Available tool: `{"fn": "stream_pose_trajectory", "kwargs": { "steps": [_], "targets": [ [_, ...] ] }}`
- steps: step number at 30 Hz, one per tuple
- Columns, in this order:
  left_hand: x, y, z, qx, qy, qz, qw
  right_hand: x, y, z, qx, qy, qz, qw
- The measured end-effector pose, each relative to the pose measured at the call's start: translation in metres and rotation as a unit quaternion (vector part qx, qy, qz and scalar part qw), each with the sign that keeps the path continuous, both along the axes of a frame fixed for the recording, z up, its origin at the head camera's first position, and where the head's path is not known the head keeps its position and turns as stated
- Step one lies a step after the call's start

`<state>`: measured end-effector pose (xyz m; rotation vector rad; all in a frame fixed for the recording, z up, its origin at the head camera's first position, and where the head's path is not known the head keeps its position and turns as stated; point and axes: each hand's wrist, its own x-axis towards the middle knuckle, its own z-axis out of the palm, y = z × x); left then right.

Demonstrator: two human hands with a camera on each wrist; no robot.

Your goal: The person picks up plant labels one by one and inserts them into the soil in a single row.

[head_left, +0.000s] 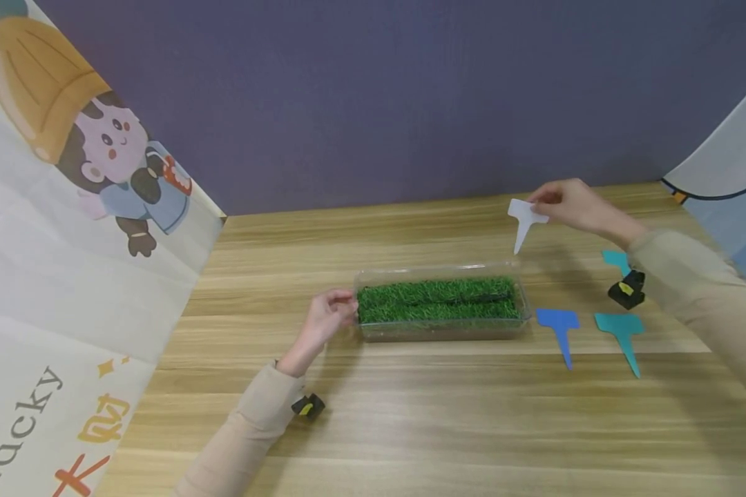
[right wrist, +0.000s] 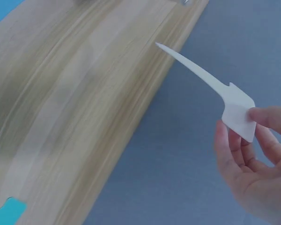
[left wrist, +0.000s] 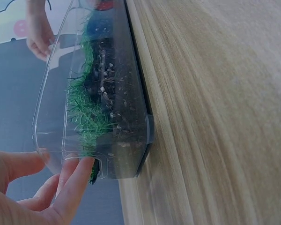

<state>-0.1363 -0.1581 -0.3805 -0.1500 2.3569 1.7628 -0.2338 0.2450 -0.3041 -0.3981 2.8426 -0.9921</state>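
A clear plastic box [head_left: 441, 331] lies lengthwise on the table, with dark soil and strips of green artificial grass [head_left: 435, 291] inside. At its left end my left hand [head_left: 326, 317] grips the end wall by the rim; the left wrist view shows the fingertips [left wrist: 86, 164] against the plastic. My right hand [head_left: 568, 203] pinches a white T-shaped plant label [head_left: 522, 215] by its broad head, raised beyond the box's right back corner, its pointed stem hanging down. In the right wrist view the thumb lies on one face of the white label [right wrist: 239, 112].
Right of the box lie a blue plant label [head_left: 559, 324] and a teal plant label [head_left: 622, 328]. Another teal label [head_left: 615, 259] is partly hidden by the right sleeve. A dark wall [head_left: 410, 103] rises behind the wooden table [head_left: 410, 414].
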Motion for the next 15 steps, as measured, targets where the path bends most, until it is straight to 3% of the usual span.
{"fn": "stream_pose_trajectory", "kwargs": {
  "steps": [15],
  "targets": [
    [-0.005, 0.007, 0.001, 0.003, -0.001, 0.008, 1.0000, -0.001, -0.029, 0.016, -0.016, 0.050, 0.030, 0.9982]
  ]
}}
